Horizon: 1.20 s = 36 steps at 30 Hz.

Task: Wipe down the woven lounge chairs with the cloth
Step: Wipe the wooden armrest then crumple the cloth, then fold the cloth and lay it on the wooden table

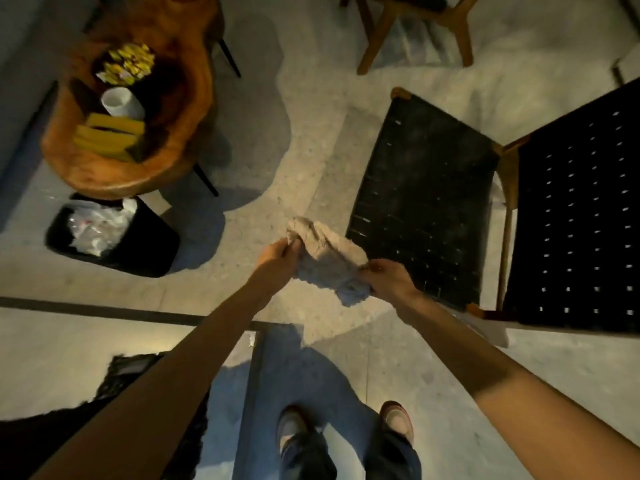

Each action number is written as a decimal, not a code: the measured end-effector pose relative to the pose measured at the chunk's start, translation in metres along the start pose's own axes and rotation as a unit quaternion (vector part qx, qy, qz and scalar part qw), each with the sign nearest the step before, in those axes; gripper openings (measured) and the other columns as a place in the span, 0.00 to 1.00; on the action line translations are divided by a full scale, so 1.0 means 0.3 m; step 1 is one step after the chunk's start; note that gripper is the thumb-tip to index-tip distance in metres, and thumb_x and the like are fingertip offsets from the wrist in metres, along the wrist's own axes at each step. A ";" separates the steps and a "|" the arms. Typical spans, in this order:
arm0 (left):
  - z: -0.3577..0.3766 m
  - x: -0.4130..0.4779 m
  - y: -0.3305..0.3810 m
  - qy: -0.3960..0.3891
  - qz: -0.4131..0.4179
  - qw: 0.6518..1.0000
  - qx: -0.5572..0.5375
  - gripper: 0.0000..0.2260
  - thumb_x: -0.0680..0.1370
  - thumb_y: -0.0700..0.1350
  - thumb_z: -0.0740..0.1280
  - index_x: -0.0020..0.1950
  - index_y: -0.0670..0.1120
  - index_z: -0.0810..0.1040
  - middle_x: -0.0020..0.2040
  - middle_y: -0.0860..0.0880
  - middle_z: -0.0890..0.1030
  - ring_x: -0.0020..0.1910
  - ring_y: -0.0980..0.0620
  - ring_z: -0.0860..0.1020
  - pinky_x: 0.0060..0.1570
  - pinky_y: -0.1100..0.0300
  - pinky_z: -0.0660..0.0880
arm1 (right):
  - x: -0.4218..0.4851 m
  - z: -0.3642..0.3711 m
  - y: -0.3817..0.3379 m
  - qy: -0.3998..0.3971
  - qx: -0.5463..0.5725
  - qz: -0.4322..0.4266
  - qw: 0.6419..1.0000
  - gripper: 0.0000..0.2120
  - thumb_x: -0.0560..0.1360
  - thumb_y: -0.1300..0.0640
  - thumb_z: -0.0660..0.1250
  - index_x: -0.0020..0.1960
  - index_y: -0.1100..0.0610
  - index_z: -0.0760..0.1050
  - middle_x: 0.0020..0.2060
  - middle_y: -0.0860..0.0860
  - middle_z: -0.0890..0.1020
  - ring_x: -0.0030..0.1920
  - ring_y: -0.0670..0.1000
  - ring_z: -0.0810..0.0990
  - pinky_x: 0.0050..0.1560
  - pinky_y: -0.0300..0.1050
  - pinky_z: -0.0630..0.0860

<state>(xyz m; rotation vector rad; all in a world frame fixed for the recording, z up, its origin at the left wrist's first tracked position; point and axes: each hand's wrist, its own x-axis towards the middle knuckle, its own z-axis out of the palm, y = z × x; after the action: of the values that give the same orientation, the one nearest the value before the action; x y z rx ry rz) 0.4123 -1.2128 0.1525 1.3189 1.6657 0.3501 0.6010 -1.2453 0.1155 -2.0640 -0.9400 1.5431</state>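
Head view: a beige cloth is gripped by left hand and right hand, both closed, apparently being readied. Next, it likely must be pressed onto the black woven seat.

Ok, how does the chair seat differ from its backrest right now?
The seat shows pale dusty smudges; the backrest looks clean black. The seat's weave looks tight; the backrest's has gaps showing as rows of light dots. Both are dark woven straps on one wooden frame.
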 end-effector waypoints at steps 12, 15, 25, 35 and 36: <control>-0.467 -0.213 0.339 0.045 0.065 0.985 -0.152 0.11 0.81 0.48 0.61 0.48 0.40 0.75 0.43 0.44 0.76 0.38 0.53 0.74 0.41 0.62 0.72 | -0.376 -0.051 -0.522 -0.071 -0.006 -0.214 0.974 0.24 0.73 0.64 0.71 0.67 0.55 0.71 0.62 0.52 0.76 0.60 0.53 0.76 0.60 0.48 0.76; -0.503 -0.179 0.404 0.073 0.036 0.975 -0.205 0.10 0.79 0.48 0.65 0.46 0.41 0.75 0.43 0.42 0.75 0.43 0.47 0.74 0.45 0.53 0.72 | -0.350 -0.030 -0.587 -0.110 -0.043 -0.244 0.963 0.22 0.69 0.62 0.75 0.58 0.47 0.73 0.55 0.48 0.78 0.54 0.47 0.78 0.48 0.37 0.79; -0.588 0.077 0.551 0.088 -0.052 0.926 -0.364 0.07 0.76 0.44 0.69 0.43 0.41 0.81 0.41 0.43 0.82 0.40 0.49 0.80 0.46 0.56 0.79 | -0.074 0.015 -0.856 -0.044 -0.104 -0.315 0.942 0.13 0.72 0.56 0.73 0.54 0.60 0.76 0.47 0.53 0.82 0.48 0.51 0.81 0.48 0.36 0.75; -0.731 0.338 0.693 0.031 -0.108 0.890 -0.441 0.08 0.77 0.46 0.67 0.43 0.43 0.80 0.36 0.49 0.84 0.40 0.53 0.81 0.42 0.62 0.79 | 0.190 0.005 -1.119 -0.055 -0.080 -0.301 0.949 0.20 0.68 0.56 0.76 0.55 0.43 0.72 0.49 0.37 0.78 0.52 0.35 0.77 0.47 0.29 0.72; -0.749 0.378 0.703 0.030 -0.117 0.885 -0.450 0.07 0.77 0.46 0.67 0.44 0.42 0.80 0.39 0.47 0.83 0.42 0.52 0.81 0.43 0.61 0.79 | 0.215 0.014 -1.142 -0.053 -0.074 -0.299 0.950 0.20 0.68 0.54 0.76 0.55 0.43 0.72 0.49 0.37 0.79 0.51 0.35 0.77 0.47 0.30 0.73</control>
<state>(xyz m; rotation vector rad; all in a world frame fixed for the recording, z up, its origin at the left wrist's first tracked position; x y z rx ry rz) 0.3624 -0.9633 0.3602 0.4068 1.3937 0.8908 0.5126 -0.9612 0.2972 -1.5708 -1.5836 1.2842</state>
